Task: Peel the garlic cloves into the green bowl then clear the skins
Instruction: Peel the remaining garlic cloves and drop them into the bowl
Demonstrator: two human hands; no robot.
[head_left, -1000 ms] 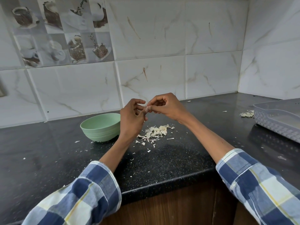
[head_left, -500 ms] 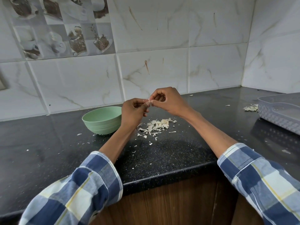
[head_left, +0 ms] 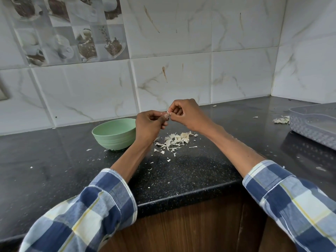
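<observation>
Garlic clove (head_left: 168, 113) sits pinched between your left hand (head_left: 149, 127) and right hand (head_left: 187, 113) fingers (head_left: 165, 116), above the skins (head_left: 175, 140); green bowl (head_left: 114, 133) stands left of them on the surface (head_left: 54, 160).

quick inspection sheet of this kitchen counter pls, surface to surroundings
surface: black speckled stone counter, flecked with skin bits
job's things: pale green ribbed bowl, contents hidden; small garlic clove between both hands; heap of papery garlic skins right of bowl
clutter: smaller skin heap beside grey plastic tray
hands: left hand and right hand both pinch the clove above the counter
cables: nothing seen
surroundings: white marble-look wall tiles; wooden cabinet front
</observation>
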